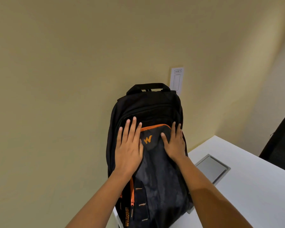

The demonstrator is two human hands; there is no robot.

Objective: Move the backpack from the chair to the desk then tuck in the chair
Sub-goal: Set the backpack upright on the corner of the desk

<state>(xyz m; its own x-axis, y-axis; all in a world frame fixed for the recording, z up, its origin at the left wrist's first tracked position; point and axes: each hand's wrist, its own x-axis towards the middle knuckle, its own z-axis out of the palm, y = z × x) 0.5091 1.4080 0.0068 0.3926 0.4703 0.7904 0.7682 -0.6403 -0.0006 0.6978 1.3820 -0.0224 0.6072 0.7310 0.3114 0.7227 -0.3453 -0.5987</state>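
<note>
Fingers (133,129) of the left hand (129,150) are laid flat and slightly spread on the front of the backpack (148,112), just left of the orange "W" logo (148,139); nothing is gripped, the palm is simply pressed against the fabric. The right hand (175,143) is placed the same way on the other side of the logo, its fingers extended and close together over the orange-trimmed pocket (156,170), with the thumb stretched toward the logo. Both bare forearms are seen reaching in from the bottom edge of the view.

The backpack is stood upright on the near left corner of the white desk (253,186), its back leaned toward the beige wall (64,79). An orange zipper (132,193) is run down its lower left side. A grey rectangular flap (212,168) is set into the desk surface just right of the bag. Behind the carry handle (148,87), a white label plate (177,80) is fixed to the wall. A dark chair (281,143) is partly seen at the desk's far right edge.
</note>
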